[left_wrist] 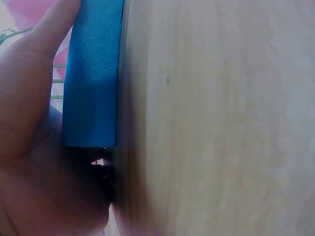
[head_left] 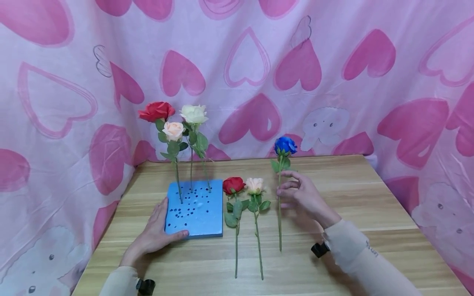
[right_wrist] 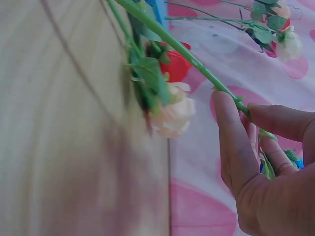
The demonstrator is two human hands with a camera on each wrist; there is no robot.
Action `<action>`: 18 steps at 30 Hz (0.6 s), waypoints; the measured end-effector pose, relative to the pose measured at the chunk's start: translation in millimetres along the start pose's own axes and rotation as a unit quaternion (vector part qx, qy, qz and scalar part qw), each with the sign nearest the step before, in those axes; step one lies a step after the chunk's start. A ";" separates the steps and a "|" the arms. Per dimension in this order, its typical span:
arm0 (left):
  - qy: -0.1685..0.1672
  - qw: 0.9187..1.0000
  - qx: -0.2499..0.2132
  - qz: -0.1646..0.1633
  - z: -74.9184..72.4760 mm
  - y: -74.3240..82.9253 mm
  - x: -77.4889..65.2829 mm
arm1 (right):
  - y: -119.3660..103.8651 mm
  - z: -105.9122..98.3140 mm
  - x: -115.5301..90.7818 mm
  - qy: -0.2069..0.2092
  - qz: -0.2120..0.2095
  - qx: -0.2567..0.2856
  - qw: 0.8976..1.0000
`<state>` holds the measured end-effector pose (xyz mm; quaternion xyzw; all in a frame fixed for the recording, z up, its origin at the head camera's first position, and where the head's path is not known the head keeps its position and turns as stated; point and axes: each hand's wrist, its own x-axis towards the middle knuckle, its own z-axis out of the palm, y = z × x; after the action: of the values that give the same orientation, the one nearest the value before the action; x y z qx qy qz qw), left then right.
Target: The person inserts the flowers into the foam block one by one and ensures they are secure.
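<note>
The person's right grip [head_left: 305, 196] pinches a leafy, full-bloomed blue rose [head_left: 285, 146] by its green stem [head_left: 280, 226]; the left grip [head_left: 153, 233], straight-fingered, touches a blue block [head_left: 208, 220].

Wears a pale cream left sleeve [head_left: 120, 283] and a matching, softly wrinkled, fairly loose right sleeve [head_left: 349, 242] marked with small dark lettering [head_left: 372, 249] too tiny to read, along with a compact, blocky black left wrist camera [head_left: 146, 287] and a similarly dark, chunky right wrist camera [head_left: 319, 249].
</note>
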<state>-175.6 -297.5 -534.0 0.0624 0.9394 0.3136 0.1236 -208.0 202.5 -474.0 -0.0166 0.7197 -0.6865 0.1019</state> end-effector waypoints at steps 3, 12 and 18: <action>-0.004 1.000 -0.002 -0.003 0.4 0.4 -0.4 | -9.2 -1.2 3.6 0.005 -0.017 -0.005 1.000; -0.002 1.000 0.003 -0.004 0.5 0.3 -1.0 | -37.1 2.3 15.9 0.031 -0.081 0.001 0.996; 0.001 1.000 0.004 -0.003 0.2 1.1 -1.6 | -53.8 8.6 24.6 0.029 -0.125 0.000 0.992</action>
<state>-174.0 -296.8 -533.2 0.0603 0.9411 0.3092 0.1232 -236.8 186.9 -424.0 -0.0865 0.7146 -0.6942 -0.0062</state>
